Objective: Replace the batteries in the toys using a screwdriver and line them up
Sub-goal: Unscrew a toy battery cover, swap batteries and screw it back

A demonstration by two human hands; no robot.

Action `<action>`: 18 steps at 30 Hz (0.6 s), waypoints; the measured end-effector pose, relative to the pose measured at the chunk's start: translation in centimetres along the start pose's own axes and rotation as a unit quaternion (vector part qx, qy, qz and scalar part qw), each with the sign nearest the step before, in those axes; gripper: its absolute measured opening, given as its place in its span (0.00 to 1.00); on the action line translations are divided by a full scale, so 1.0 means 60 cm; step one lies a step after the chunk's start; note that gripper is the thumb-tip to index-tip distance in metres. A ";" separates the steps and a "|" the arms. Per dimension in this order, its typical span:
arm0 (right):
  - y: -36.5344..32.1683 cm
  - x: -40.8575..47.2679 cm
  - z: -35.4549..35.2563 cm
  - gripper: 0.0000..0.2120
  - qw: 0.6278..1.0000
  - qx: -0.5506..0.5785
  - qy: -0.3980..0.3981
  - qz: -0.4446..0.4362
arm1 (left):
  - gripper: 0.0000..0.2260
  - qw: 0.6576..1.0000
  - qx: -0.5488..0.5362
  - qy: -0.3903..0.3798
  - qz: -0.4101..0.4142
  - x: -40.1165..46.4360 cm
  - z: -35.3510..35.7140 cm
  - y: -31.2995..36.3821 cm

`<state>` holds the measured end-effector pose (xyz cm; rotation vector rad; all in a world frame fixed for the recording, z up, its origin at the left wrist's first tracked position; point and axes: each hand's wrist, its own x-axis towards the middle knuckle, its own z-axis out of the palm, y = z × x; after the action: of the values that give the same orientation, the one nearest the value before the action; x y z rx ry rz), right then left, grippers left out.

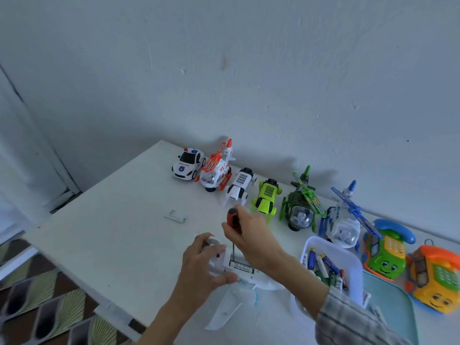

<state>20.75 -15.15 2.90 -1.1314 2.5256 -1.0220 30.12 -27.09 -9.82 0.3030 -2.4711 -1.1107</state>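
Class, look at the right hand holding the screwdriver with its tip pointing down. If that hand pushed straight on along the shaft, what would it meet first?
The right hand drives the screwdriver down into the open battery bay of the white toy, which the left hand steadies. It probably meets a battery or the bay floor; depth is unclear.

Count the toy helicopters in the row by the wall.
3. Orange-and-white helicopter beside the police car; green helicopter right of the lime vehicle; blue-and-white helicopter next, by the battery tub. None looks hidden.

Batteries (326, 267) in tub (353, 272), right of airplane (239, 272)
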 end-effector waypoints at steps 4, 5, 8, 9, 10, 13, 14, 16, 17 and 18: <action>0.000 0.005 -0.006 0.07 0.996 0.063 0.055 0.023 | 0.32 1.000 -0.002 0.001 0.001 -0.002 0.002 -0.001; 0.005 0.003 -0.006 0.06 0.995 0.072 0.069 0.032 | 0.32 1.000 -0.003 0.001 -0.001 -0.004 0.002 0.000; 0.018 -0.006 0.000 0.05 0.988 0.099 0.106 0.055 | 0.33 1.000 -0.009 0.001 -0.008 -0.006 -0.001 0.005; 0.022 -0.010 0.002 0.06 0.986 0.109 0.114 0.062 | 0.33 1.000 -0.011 -0.001 -0.009 -0.007 -0.002 0.008; 0.024 -0.013 0.003 0.06 0.984 0.116 0.117 0.068 | 0.33 1.000 -0.011 -0.002 -0.011 -0.008 -0.002 0.008; 0.025 -0.017 0.001 0.06 0.985 0.120 0.104 0.065 | 0.33 1.000 -0.010 -0.005 -0.011 -0.007 -0.004 0.010; 0.023 -0.015 0.001 0.06 0.988 0.111 0.089 0.059 | 0.33 1.000 -0.014 -0.006 -0.011 -0.007 -0.006 0.011; 0.017 -0.006 0.001 0.06 0.994 0.085 0.046 0.042 | 0.33 1.000 -0.016 0.001 -0.002 -0.005 -0.007 0.011; 0.013 0.000 0.001 0.07 0.996 0.073 0.024 0.037 | 0.32 1.000 -0.014 0.004 0.005 -0.004 -0.006 0.012; 0.007 0.009 0.000 0.07 0.998 0.061 0.005 0.031 | 0.32 1.000 -0.014 0.007 0.008 -0.004 -0.006 0.013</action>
<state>20.15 -15.32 2.71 -1.0117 2.4524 -1.1507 30.49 -26.75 -9.10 0.2803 -2.4400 -1.1314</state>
